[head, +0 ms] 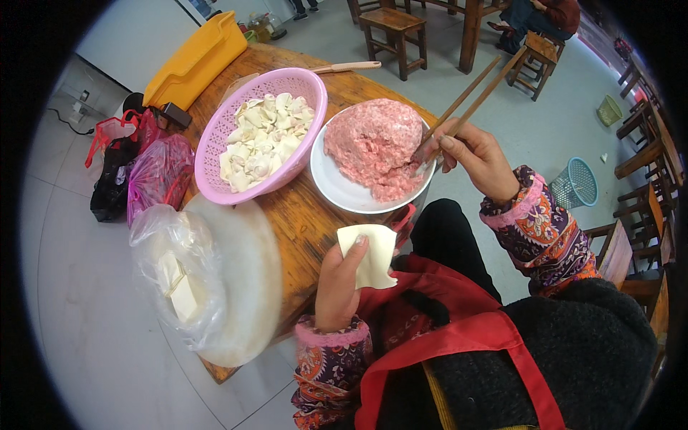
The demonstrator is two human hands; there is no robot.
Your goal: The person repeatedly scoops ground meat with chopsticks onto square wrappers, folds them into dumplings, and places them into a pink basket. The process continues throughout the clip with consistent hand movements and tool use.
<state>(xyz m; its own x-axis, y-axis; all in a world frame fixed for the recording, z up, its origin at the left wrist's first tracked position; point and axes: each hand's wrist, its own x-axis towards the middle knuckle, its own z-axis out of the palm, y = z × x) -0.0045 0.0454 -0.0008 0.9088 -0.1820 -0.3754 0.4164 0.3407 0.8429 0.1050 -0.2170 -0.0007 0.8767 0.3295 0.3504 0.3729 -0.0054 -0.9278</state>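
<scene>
My left hand holds a square dough wrapper, its thumb pressed on top, above my lap near the table edge. In my right hand is a pair of wooden chopsticks; their lower ends reach into the raw minced meat. That pink meat is heaped in a white bowl, leaving part of the bowl's inside bare at the near left. Left of it, a pink perforated plastic basket contains many folded dumplings. A clear plastic bag with stacked wrappers lies on a round pale board.
The wooden table carries a yellow plastic bin and a pale-handled tool at its far end. Several plastic bags crowd the left side. Wooden stools, a blue wastebasket and a seated person are beyond.
</scene>
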